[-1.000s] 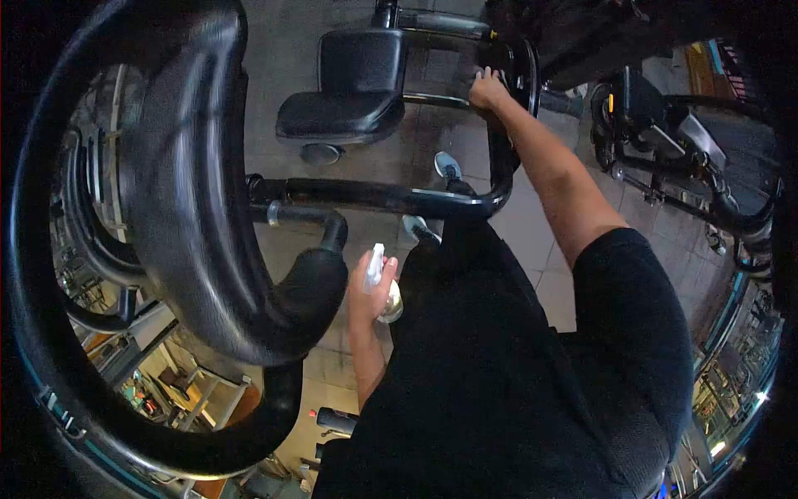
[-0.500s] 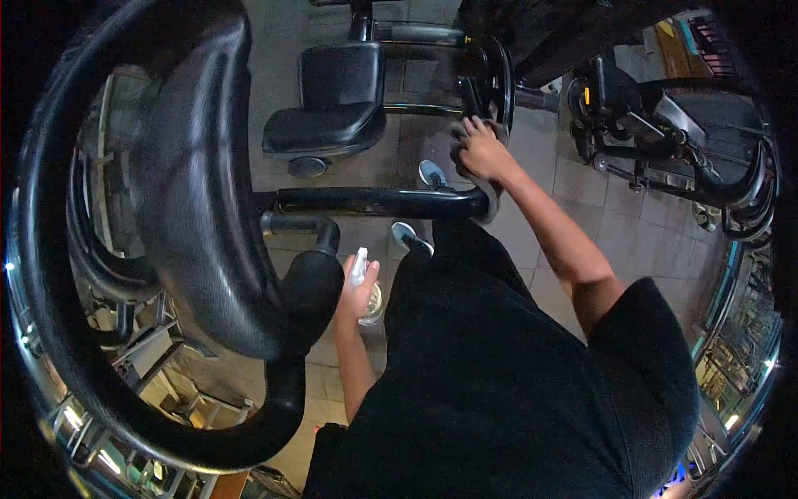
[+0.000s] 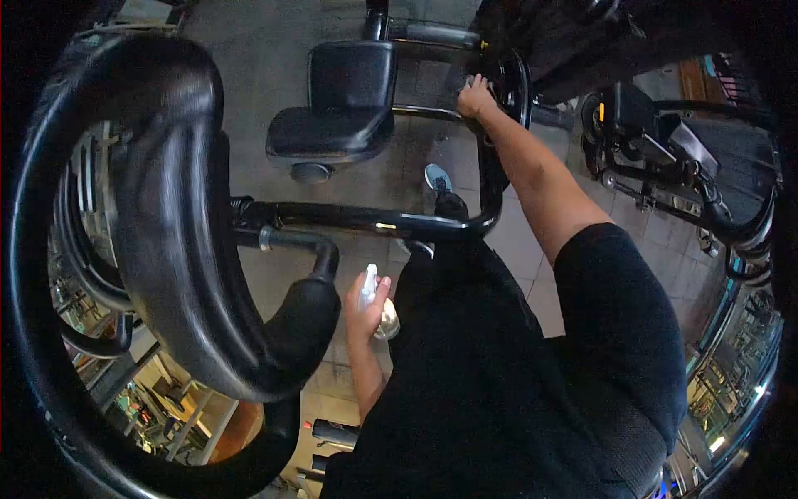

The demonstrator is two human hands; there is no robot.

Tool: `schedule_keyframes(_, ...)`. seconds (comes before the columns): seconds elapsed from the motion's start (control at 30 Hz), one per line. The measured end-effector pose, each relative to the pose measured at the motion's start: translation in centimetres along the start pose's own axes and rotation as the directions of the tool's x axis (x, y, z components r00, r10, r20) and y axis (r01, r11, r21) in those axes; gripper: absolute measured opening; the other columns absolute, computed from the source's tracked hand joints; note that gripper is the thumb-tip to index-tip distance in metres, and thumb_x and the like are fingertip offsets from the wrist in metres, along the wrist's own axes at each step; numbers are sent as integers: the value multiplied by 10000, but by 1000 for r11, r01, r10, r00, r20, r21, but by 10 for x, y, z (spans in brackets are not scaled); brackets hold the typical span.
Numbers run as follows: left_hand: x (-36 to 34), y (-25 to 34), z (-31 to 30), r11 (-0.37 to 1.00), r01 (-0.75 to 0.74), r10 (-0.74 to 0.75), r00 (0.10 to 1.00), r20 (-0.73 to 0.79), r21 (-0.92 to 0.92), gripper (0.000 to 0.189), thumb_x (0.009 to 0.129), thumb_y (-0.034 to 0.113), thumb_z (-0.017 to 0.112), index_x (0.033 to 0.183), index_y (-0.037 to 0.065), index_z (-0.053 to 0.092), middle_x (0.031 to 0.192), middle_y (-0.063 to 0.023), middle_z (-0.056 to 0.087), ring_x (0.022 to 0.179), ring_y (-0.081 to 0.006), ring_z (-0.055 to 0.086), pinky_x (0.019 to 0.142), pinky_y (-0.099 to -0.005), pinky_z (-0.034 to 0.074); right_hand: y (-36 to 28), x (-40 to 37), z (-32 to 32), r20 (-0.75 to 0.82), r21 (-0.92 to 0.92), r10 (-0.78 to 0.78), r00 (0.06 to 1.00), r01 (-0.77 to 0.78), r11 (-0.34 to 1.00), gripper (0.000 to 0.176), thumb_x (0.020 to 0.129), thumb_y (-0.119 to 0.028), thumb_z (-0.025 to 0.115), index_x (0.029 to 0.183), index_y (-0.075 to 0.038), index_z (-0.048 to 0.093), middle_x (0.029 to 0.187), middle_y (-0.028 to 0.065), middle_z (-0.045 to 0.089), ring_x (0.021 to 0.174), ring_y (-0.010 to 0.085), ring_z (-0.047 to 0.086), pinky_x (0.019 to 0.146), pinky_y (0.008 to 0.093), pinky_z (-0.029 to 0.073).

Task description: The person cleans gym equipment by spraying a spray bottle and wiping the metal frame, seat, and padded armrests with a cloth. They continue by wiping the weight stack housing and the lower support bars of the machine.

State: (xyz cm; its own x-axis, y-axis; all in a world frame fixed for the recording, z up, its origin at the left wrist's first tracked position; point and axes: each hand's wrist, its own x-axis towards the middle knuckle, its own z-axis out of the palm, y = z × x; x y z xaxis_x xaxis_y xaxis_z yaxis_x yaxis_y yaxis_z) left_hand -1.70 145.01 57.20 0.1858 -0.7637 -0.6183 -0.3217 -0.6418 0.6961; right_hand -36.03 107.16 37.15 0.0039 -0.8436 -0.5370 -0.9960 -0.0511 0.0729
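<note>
My left hand (image 3: 364, 306) is low by my hip and grips a small clear spray bottle (image 3: 373, 283) with a white nozzle pointing up. My right arm stretches forward. My right hand (image 3: 475, 96) presses a bit of grey cloth (image 3: 466, 81) against the black exercise machine, beside its round black disc (image 3: 521, 76). A bent black frame tube (image 3: 374, 220) runs from there across in front of my legs. The machine's black padded seat (image 3: 332, 133) stands just left of my right hand.
A large curved black pad and arm (image 3: 191, 274) fills the left side, close to my left hand. More dark gym machines (image 3: 665, 145) stand at the right on the tiled floor (image 3: 524, 241). My shoe (image 3: 436, 177) shows behind the frame tube.
My right hand went from the disc down to the frame tube's bend, where it rubbed the cloth, then back up to the disc. My left hand barely moved with the bottle.
</note>
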Motion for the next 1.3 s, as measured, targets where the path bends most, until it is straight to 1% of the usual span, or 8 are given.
schedule_keyframes(0.1, 1, 0, -3, 998, 6, -4, 999, 41, -55, 176, 971, 131, 744, 1036, 6, 639, 836, -53, 692, 702, -136, 678, 646, -301, 541, 10, -16, 39, -297, 84, 49, 954, -26, 996, 468, 919, -261, 568, 1225, 58, 722, 1476, 340, 532, 1408, 440, 503, 1167, 473, 413)
schedule_keyframes(0.23, -3, 4, -9, 990, -6, 22, 994, 105, -144, 184, 972, 130, 744, 1031, -4, 633, 836, -49, 687, 693, -127, 668, 641, -295, 535, 3, -159, -40, 189, 20, -629, 754, 638, 770, 410, 897, -342, 547, 932, -11, 786, 971, 246, 751, 968, 418, 730, 886, 533, 550)
schedule_keyframes(0.43, 10, -10, -13, 989, -22, 44, 988, 145, -146, 191, 979, 146, 739, 1031, -1, 628, 822, -46, 673, 675, -127, 668, 623, -294, 528, 12, -267, -44, -178, 547, -312, 933, 357, 757, 444, 927, -369, 528, 858, 2, 763, 929, 295, 723, 914, 473, 701, 852, 553, 539)
schedule_keyframes(0.53, 9, -4, -15, 999, -14, 19, 991, 135, -41, 197, 983, 161, 739, 1029, 11, 620, 833, -44, 676, 698, -124, 671, 634, -289, 528, 21, -216, -37, -100, 160, -580, 809, 588, 793, 485, 956, -409, 501, 950, 8, 749, 981, 311, 713, 941, 489, 690, 868, 565, 536)
schedule_keyframes(0.77, -2, -2, -7, 997, 3, -1, 1000, 26, -78, 210, 981, 169, 742, 1064, 24, 615, 844, -51, 681, 711, -143, 690, 653, -297, 536, 10, -56, -31, 289, 134, -296, 911, 267, 954, 540, 909, -416, 513, 1205, -29, 746, 1254, 253, 708, 1201, 419, 673, 1022, 489, 511)
schedule_keyframes(1.03, -2, -6, -2, 981, 57, -49, 998, 45, -185, 177, 974, 138, 753, 1048, 27, 637, 816, -42, 683, 708, -124, 687, 630, -289, 537, 21, -42, -18, 371, -117, -707, 603, 785, 608, 420, 880, -372, 598, 1067, -54, 797, 1122, 237, 748, 1096, 419, 705, 918, 522, 565)
schedule_keyframes(1.27, 17, -23, -24, 983, -182, 180, 967, 180, -4, 228, 973, 213, 752, 1034, 21, 645, 832, -37, 673, 712, -110, 672, 637, -298, 529, 27, -249, -9, -289, 178, -557, 779, 615, 768, 395, 965, -357, 610, 1187, -63, 752, 1136, 184, 750, 1108, 361, 684, 989, 401, 497)
schedule_keyframes(1.3, 25, -29, -26, 964, -259, 240, 949, 206, 66, 282, 970, 288, 753, 1022, 30, 652, 826, -52, 688, 721, -117, 676, 647, -326, 527, 17, -277, -2, -424, 730, -147, 894, 433, 529, 441, 995, -393, 586, 1175, -21, 739, 1166, 191, 738, 1124, 337, 671, 1004, 394, 482)
